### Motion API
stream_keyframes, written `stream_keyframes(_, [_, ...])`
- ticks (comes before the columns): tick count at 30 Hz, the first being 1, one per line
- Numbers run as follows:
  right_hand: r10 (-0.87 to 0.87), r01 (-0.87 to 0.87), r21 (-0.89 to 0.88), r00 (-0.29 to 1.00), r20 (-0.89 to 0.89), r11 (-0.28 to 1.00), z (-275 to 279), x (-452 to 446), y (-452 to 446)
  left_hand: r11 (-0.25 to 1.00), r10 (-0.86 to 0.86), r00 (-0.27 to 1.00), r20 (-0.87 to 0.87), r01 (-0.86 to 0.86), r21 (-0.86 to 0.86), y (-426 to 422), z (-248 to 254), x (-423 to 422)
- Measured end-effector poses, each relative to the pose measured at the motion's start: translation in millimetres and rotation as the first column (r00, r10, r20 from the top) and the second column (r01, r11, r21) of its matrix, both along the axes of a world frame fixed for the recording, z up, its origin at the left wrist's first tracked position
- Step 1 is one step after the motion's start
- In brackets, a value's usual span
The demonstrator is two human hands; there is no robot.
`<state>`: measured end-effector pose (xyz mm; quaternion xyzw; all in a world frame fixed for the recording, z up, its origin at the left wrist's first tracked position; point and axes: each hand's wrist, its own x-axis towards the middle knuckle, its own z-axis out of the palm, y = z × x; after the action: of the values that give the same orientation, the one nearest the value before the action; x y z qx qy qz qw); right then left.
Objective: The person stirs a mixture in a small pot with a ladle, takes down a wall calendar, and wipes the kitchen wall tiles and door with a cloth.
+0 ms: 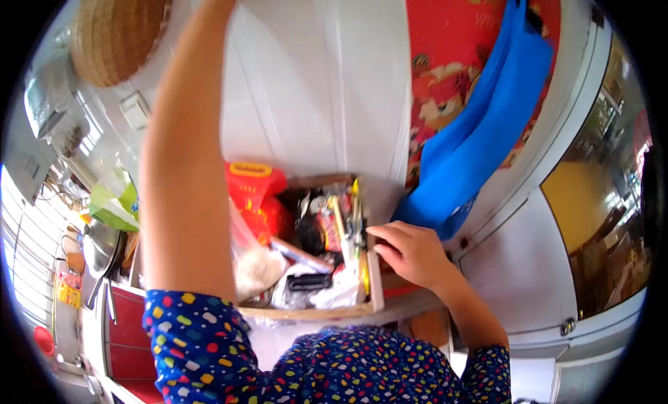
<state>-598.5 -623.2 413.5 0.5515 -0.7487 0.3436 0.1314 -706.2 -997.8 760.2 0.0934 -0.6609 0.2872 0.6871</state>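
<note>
No wording can be read in full. The red poster [449,63] bears large gold characters at the top, cut off by the view, and fainter Latin letters below, which seem to begin "Vi". Small white lettering near the lower end of the blue cloth [480,136] is illegible. In the wooden-edged box [306,311], yellow marks on the red bag [264,208] and print on the red-and-yellow packet [330,233] are too blurred to make out.
</note>
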Motion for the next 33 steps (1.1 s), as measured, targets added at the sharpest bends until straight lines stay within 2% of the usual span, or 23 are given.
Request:
stream_keyframes(2, [-0.012,0.006,-0.076,0.996,-0.088,0.997,26.5,-20.5,26.1,0.922,-0.381,0.922,0.075,0.385,-0.052,41.8,-43.0,-8.6])
stream_keyframes(3, [-0.051,0.036,-0.123,0.992,-0.119,0.992,41.1,-31.4,35.9,0.971,-0.15,0.983,0.102,0.166,-0.17,62.7,-77.0,-16.5])
stream_keyframes(4, [-0.088,0.062,-0.176,0.985,-0.148,0.983,56.1,-44.3,42.7,0.907,-0.316,0.9,0.301,0.38,-0.183,66.2,-95.3,-32.7])
stream_keyframes(5, [-0.069,0.028,-0.203,0.977,-0.2,0.979,72.0,-58.0,47.0,0.873,-0.343,0.855,0.389,0.443,-0.204,84.8,-115.4,-31.1])
stream_keyframes(7, [-0.12,0.06,-0.234,0.96,-0.253,0.97,97.9,-79.7,53.4,0.947,-0.247,0.86,0.445,0.312,-0.076,106.1,-130.3,-10.0])
stream_keyframes(10, [-0.156,0.067,-0.261,0.929,-0.335,0.963,136.0,-107.0,53.2,0.946,-0.262,0.894,0.363,0.313,-0.089,85.8,-83.9,-2.1])
stream_keyframes(11, [-0.187,0.082,-0.279,0.91,-0.371,0.957,147.3,-115.5,50.8,0.958,-0.257,0.939,0.227,0.279,-0.069,73.5,-51.5,-2.9])
stream_keyframes(12, [-0.197,0.066,-0.312,0.89,-0.411,0.948,157.0,-124.4,46.2,0.976,-0.206,0.972,0.116,0.196,0.092,77.1,-24.0,9.2])
stream_keyframes(13, [-0.202,0.065,-0.319,0.885,-0.419,0.945,167.3,-130.9,41.1,0.982,-0.186,0.982,0.028,0.187,-0.007,60.8,8.2,7.9])
stream_keyframes(15, [-0.276,0.076,-0.373,0.808,-0.52,0.925,189.0,-138.7,28.0,0.993,-0.106,0.994,-0.028,0.104,-0.061,53.7,43.3,8.4])
stream_keyframes(17, [-0.297,0.102,-0.375,0.807,-0.511,0.921,206.9,-144.0,13.4,0.994,-0.096,0.995,-0.003,0.096,0.06,79.9,36.4,10.0])
stream_keyframes(19, [-0.362,0.025,-0.46,0.657,-0.662,0.888,225.3,-153.2,-4.0,0.991,-0.135,0.991,0.006,0.135,0.005,89.1,-1.7,7.7])
stream_keyframes(21, [-0.357,0.001,-0.471,0.654,-0.667,0.882,237.3,-158.8,-24.7,0.987,-0.136,0.991,-0.017,0.134,-0.091,83.0,-29.4,8.4])
stream_keyframes(23, [-0.373,-0.046,-0.468,0.537,-0.756,0.883,249.0,-164.2,-46.4,0.994,-0.096,0.993,-0.068,0.092,-0.059,84.9,-6.7,8.2])
stream_keyframes(25, [-0.361,-0.07,-0.466,0.534,-0.764,0.882,255.3,-169.6,-69.9,0.998,-0.051,0.995,-0.091,0.055,0.037,87.2,35.2,15.6])
stream_keyframes(26, [-0.37,-0.075,-0.459,0.486,-0.792,0.885,260.4,-170.6,-78.5,0.997,-0.077,0.993,-0.088,0.078,0.002,81.1,53.8,16.7])
stream_keyframes(28, [-0.384,-0.03,-0.435,0.421,-0.822,0.9,266.9,-172.8,-87.0,0.997,-0.082,0.994,-0.072,0.083,0.01,79.1,52.4,15.5])
stream_keyframes(29, [-0.386,-0.029,-0.437,0.419,-0.822,0.899,266.2,-174.4,-88.0,0.997,-0.078,0.995,-0.062,0.079,0.013,79.3,50.5,16.3])
stream_keyframes(30, [-0.404,-0.001,-0.454,0.456,-0.793,0.891,267.8,-176.6,-89.0,0.98,-0.179,0.979,-0.1,0.186,0.064,79.0,36.8,12.4])
stream_keyframes(31, [-0.42,0.028,-0.469,0.493,-0.762,0.883,269.2,-179.6,-90.6,0.953,-0.19,0.982,0.01,0.181,0.242,99.7,14.7,30.3])
stream_keyframes(33, [-0.412,0.053,-0.449,0.503,-0.76,0.892,267.8,-191.9,-89.9,0.982,-0.17,0.985,0.039,0.166,0.085,88.4,-4.9,26.7])
